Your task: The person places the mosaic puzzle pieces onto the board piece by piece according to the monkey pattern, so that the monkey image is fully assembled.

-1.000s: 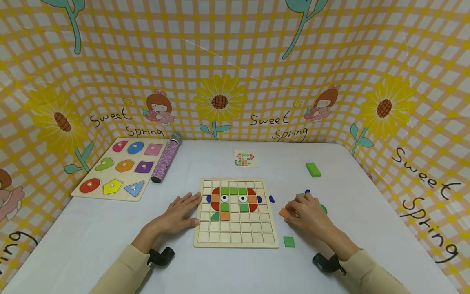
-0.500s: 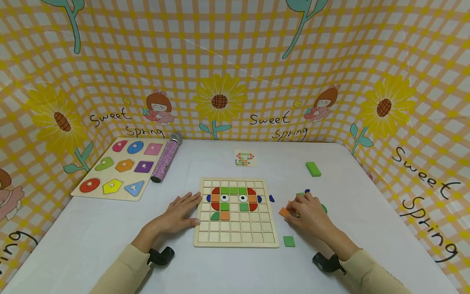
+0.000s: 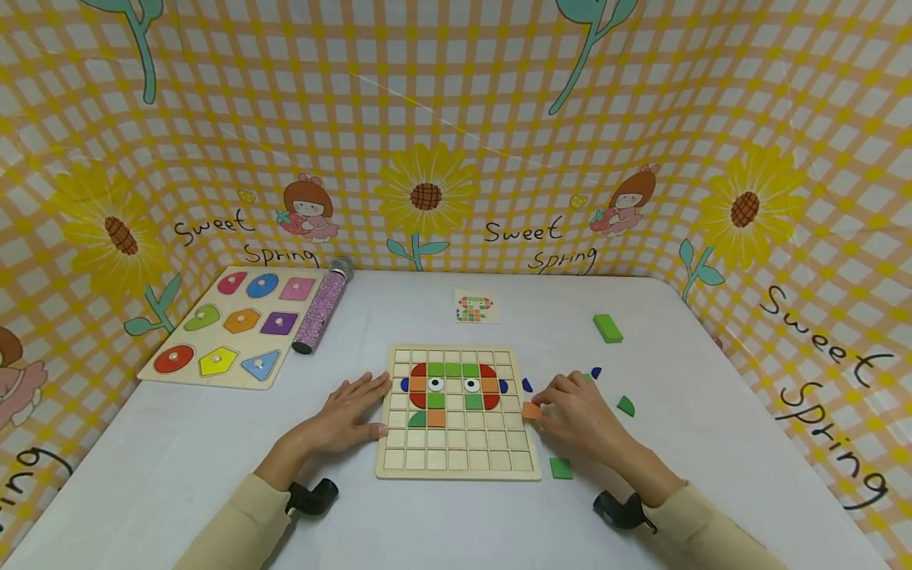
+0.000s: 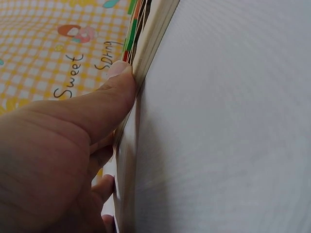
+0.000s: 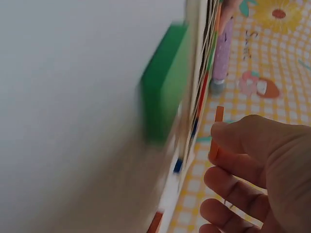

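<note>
Between thumb and fingers my right hand point(image 3: 577, 416) pinches an orange square tile point(image 3: 530, 411), held at the right edge of the wooden grid board point(image 3: 463, 461). In the right wrist view this orange tile point(image 5: 219, 114) stands edge-on at the fingertips. My left hand point(image 3: 342, 419) rests at the board's left edge with fingers extended, its thumb point(image 4: 114, 92) touching the rim. Red, green, orange and blue pieces and two eye tiles fill part of the grid. A green square tile point(image 3: 560, 469) lies right of the board; another orange tile point(image 5: 155, 222) shows on the table in the right wrist view.
Blue pieces point(image 3: 596, 372) and a green quarter-round point(image 3: 626, 406) lie around my right hand. A green block point(image 3: 608, 328) sits farther back. Behind the board is a pattern card point(image 3: 478, 306). At left are a glittery microphone point(image 3: 324, 313) and a knobbed shape puzzle point(image 3: 245, 346).
My right hand has moved left toward the board, carrying the orange tile from among the loose pieces. The green quarter-round and a blue piece are now uncovered. My left hand stays put.
</note>
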### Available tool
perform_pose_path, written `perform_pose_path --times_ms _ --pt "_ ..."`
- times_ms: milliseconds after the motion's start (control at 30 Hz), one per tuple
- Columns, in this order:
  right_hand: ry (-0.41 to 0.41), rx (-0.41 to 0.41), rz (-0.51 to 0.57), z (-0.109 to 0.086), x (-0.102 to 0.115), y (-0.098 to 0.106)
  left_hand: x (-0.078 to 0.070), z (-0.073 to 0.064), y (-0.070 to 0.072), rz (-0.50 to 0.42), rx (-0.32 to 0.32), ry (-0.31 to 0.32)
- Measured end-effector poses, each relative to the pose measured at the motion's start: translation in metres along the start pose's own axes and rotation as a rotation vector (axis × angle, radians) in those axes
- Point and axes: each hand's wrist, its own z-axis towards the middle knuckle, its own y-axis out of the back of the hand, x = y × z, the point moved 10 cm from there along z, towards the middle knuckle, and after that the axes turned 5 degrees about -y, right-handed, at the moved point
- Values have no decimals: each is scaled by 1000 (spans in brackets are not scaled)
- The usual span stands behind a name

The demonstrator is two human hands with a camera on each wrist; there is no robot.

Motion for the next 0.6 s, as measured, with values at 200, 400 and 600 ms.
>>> perform_pose_path --times_ms 200,400,600 --pt "71 -17 21 9 34 -3 1 0 0 5 -5 -2" --pt "153 -18 54 15 64 -9 0 0 -1 1 -4 -9" --pt "214 -9 85 21 84 -17 1 1 -1 -10 -2 0"
